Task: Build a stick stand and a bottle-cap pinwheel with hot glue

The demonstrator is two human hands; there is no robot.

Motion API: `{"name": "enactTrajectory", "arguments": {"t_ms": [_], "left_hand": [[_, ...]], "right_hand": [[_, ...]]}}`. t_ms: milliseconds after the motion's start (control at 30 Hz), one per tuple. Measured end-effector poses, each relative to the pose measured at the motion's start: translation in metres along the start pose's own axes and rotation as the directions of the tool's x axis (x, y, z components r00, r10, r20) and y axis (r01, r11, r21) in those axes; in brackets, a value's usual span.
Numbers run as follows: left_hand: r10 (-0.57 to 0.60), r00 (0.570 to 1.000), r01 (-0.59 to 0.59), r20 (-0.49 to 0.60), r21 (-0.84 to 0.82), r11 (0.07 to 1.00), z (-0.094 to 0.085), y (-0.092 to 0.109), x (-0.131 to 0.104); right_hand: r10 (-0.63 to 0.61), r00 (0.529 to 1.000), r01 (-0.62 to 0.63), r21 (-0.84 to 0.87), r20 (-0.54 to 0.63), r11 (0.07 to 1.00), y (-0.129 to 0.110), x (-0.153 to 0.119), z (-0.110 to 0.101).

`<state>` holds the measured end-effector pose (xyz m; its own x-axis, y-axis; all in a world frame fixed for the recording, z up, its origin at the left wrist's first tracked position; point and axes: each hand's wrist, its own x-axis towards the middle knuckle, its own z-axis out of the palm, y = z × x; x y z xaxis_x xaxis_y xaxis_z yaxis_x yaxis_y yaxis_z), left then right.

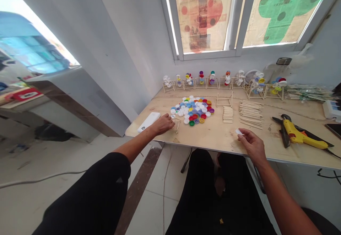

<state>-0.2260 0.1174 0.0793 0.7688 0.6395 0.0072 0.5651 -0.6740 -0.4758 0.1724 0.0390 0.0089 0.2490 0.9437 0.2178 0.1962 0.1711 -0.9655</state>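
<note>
My left hand (pixel 163 124) reaches to the table's left front, fingers closed at a small wooden stick frame (pixel 177 125) that stands on the tabletop. The hand partly hides the frame. Right behind it spreads a pile of colourful plastic bottle caps (pixel 195 110). Near the front edge, my right hand (pixel 252 142) pinches a small white piece (pixel 239 132) between thumb and fingers; its exact kind is too small to make out. Beyond that hand lie a stack of short sticks (pixel 227 115) and a stack of longer sticks (pixel 250 113).
Several stick frames with cap wheels (pixel 201 78) line the back of the table, and a bare stick frame (pixel 224 100) stands before them. A yellow glue gun (pixel 299 134) lies at right. A white box-like device (pixel 149 122) sits at the left edge. A bottle (pixel 282 64) stands behind.
</note>
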Motion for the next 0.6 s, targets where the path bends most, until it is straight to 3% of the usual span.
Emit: {"name": "enactTrajectory", "arguments": {"t_ms": [200,367,467,600], "left_hand": [[-0.148,0.986,0.146,-0.073,-0.038,0.989,-0.003,-0.004,-0.011],[-0.318,0.936,0.308,-0.149,-0.085,0.947,-0.015,0.003,-0.018],[-0.412,0.888,0.396,-0.204,-0.114,0.911,-0.028,0.028,-0.018],[-0.281,0.949,0.264,-0.145,-0.125,0.956,-0.037,0.077,-0.004]], "right_hand": [[0.019,1.0,-0.019,0.001,-0.012,1.0,-0.003,-0.001,0.001],[0.004,0.999,-0.004,0.008,-0.032,1.0,-0.007,-0.003,0.002],[-0.003,1.0,0.003,0.009,-0.031,1.0,-0.008,-0.003,0.002],[0.001,0.999,0.0,0.008,-0.035,1.0,-0.008,-0.004,0.002]]}}
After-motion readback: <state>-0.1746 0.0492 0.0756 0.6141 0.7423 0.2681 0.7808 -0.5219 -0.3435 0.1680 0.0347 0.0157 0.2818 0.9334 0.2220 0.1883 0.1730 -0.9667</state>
